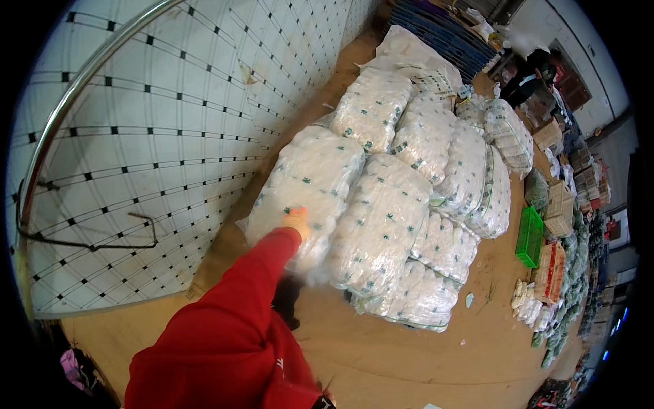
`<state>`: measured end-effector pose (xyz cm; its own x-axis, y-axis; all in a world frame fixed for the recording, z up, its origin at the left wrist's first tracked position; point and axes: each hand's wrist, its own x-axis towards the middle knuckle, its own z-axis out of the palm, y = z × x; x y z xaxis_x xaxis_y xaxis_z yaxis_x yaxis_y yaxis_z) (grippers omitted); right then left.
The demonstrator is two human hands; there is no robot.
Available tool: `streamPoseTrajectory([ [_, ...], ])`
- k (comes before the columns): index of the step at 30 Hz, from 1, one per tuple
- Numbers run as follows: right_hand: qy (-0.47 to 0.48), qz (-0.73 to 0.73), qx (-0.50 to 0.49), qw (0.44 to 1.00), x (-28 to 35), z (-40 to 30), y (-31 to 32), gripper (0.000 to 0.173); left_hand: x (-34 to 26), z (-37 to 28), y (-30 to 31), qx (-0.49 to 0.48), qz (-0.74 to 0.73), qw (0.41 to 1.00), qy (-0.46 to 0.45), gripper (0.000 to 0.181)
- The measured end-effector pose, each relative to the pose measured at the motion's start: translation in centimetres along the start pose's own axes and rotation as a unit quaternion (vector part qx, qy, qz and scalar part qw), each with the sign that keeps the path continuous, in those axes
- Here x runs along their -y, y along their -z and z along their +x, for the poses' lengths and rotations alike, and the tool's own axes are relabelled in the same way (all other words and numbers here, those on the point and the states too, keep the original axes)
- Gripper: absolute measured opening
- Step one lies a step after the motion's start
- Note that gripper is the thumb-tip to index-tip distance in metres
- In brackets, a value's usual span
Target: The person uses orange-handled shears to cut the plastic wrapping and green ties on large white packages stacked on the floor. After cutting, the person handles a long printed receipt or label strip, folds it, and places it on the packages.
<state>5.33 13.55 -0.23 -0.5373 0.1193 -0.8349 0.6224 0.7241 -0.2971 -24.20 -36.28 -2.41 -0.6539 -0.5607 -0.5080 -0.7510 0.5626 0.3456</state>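
Observation:
My left hand (296, 223), in an orange and pale ribbed work glove, reaches out from a red sleeve. Its bunched fingers grip the film of a clear plastic sack (311, 168) with small green leaf prints and pale contents. Exactly how the fingers hold the film is too small to see. That sack's lower edge is blurred above the floor. Beside it leans another large sack (383, 220), part of a heap of several similar packed sacks (460, 166). My right hand is out of view.
A tiled wall (168, 122) with a curved metal rail (66, 97) runs along the left. Blue stacked pallets (439, 38) stand behind the heap. A green crate (529, 236), pale crates (558, 208) and bagged greens line the right. A person (529, 76) is far back.

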Motion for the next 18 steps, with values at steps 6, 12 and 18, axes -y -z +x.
streamPoseTrajectory([
  [6,-0.002,-0.001,-0.006,1.000,3.9,1.8,1.4,0.039,-3.9,2.1,1.7,0.013,-0.134,0.983,0.121,0.071],
  [12,0.060,0.028,-0.031,0.997,4.8,3.0,2.7,0.041,-3.1,-1.4,-5.4,0.057,-0.152,0.986,0.041,0.064],
  [18,-0.080,0.053,0.014,0.995,13.7,-0.4,4.5,0.037,-3.8,-5.6,-4.7,0.145,0.069,0.985,-0.066,0.060],
])
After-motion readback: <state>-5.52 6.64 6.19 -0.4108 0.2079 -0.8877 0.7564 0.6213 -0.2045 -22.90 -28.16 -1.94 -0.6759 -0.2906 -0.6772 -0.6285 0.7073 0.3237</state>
